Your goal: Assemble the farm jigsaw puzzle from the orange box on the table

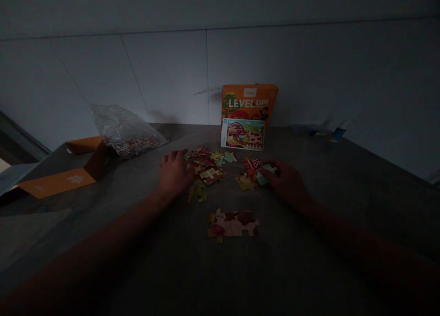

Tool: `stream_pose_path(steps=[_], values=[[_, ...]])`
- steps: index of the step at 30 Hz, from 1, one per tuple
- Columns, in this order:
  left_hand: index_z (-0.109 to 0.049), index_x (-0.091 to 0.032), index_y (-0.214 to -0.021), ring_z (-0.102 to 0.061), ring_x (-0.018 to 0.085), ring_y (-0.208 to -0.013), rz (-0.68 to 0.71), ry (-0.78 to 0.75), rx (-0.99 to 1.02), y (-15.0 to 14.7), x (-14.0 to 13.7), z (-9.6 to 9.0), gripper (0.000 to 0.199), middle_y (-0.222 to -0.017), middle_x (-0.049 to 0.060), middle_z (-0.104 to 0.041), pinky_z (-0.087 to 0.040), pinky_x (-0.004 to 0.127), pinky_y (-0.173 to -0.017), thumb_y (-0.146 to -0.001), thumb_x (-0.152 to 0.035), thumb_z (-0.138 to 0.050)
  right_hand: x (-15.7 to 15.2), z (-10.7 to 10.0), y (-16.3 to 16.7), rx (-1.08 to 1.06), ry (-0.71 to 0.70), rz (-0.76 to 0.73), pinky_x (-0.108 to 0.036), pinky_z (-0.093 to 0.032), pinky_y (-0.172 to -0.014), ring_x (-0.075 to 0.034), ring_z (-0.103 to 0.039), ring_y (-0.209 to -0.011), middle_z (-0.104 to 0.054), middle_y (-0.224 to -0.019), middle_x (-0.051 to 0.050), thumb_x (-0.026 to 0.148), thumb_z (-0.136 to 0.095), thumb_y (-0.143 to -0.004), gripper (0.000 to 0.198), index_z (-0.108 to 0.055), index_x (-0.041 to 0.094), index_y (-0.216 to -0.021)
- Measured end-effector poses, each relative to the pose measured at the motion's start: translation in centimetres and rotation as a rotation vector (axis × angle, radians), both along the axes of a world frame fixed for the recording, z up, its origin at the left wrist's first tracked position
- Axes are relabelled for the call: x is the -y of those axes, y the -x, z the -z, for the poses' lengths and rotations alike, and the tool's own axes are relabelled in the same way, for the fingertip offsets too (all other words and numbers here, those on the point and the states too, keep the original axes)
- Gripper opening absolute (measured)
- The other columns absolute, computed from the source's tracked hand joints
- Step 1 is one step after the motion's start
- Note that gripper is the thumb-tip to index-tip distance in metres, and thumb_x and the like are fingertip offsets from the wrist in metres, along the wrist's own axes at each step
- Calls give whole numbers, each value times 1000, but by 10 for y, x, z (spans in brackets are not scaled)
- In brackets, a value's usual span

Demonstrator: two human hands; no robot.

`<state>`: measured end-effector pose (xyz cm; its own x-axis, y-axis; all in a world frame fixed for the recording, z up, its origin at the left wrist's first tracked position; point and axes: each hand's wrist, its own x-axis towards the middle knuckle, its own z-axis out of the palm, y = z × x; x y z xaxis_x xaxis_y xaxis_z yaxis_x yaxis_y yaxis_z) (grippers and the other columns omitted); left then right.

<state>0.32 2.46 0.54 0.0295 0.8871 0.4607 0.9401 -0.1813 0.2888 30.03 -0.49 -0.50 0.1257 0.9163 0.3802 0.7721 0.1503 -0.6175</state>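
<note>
In dim light, my left hand (174, 173) rests at the left side of a pile of jigsaw pieces (211, 162), its fingers bent and apart with no piece visible in them. At a smaller group of pieces (246, 181) on the right, my right hand (287, 181) has thumb and fingers closed on a pale green puzzle piece (264, 177). Nearer to me lies a joined strip of pieces (233, 223) showing a pink and brown cow's head and body. A yellow-green piece (197, 191) lies just below the pile.
Against the wall stands an orange "LEVEL UP!" box (249, 100), with a farm picture card (243, 134) leaning on it. An opened orange box (58, 174) and a clear plastic bag (129, 133) of pieces lie left. A small blue-labelled item (338, 133) stands back right.
</note>
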Motion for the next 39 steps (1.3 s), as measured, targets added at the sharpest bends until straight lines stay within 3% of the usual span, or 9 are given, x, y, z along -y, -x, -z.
stream_pose_path(steps=[3,8,15,19,22,26,28,32,39], values=[[-61,-17,-123,-49,40,-122,-122,172,-58,20,-16,-2,50,-129,17,-58,-45,53,-94,-80,-42,-57,-7,6,-9,132,-4,12,-38,-46,-77,-26,-63,-87,-70,-96,-11,37,-60,-83,32,-70,16,-105],[-68,-24,-112,-56,31,-116,182,306,-110,31,-23,-7,46,-122,8,-66,-46,40,-94,-81,-54,-54,-11,15,-12,307,-107,25,-45,-43,-88,-29,-60,-93,-69,-95,-13,40,-63,-80,31,-72,17,-99],[-72,-23,-98,-60,30,-111,234,245,-61,28,-21,-6,43,-114,8,-69,-46,36,-91,-74,-57,-63,-9,15,-7,229,-236,-3,-43,-46,-81,-26,-61,-85,-68,-89,-12,37,-54,-86,28,-72,16,-89],[-70,-17,-95,-66,24,-86,197,178,169,25,-20,-10,37,-92,8,-72,-50,31,-75,-80,-48,-57,-4,9,-2,210,-325,-36,-43,-46,-81,-27,-60,-88,-67,-89,-12,35,-53,-86,26,-71,16,-87],[-69,-15,-95,-66,20,-82,289,90,347,16,-10,-16,33,-90,6,-72,-49,29,-73,-86,-41,-51,3,3,5,154,-375,-93,-41,-46,-80,-26,-61,-86,-68,-88,-10,34,-54,-87,22,-69,18,-85],[-68,-19,-112,-65,20,-96,483,72,438,-9,16,-17,33,-102,5,-72,-49,30,-86,-86,-38,-60,20,-4,23,-29,-236,-274,-32,-47,-67,-19,-62,-72,-70,-84,-6,37,-57,-86,24,-69,19,-95],[-61,-20,-124,-66,20,-93,609,153,427,-21,29,-14,46,-92,3,-72,-49,31,-87,-82,-38,-67,30,-8,33,-123,-106,-412,-28,-45,-60,-16,-61,-66,-70,-81,-4,38,-59,-85,28,-69,18,-102],[-56,-20,-129,-67,19,-87,744,278,436,-33,41,-9,51,-88,1,-71,-50,29,-82,-82,-36,-68,43,-12,44,-198,84,-629,-25,-43,-58,-14,-61,-64,-70,-74,-2,39,-59,-86,24,-72,19,-89],[-66,-18,-113,-66,18,-81,691,270,536,-29,36,-13,33,-84,4,-72,-51,29,-74,-91,-38,-53,34,-12,38,-497,209,-464,-24,-45,-59,-13,-61,-63,-72,-76,-4,40,-61,-83,24,-69,18,-81]])
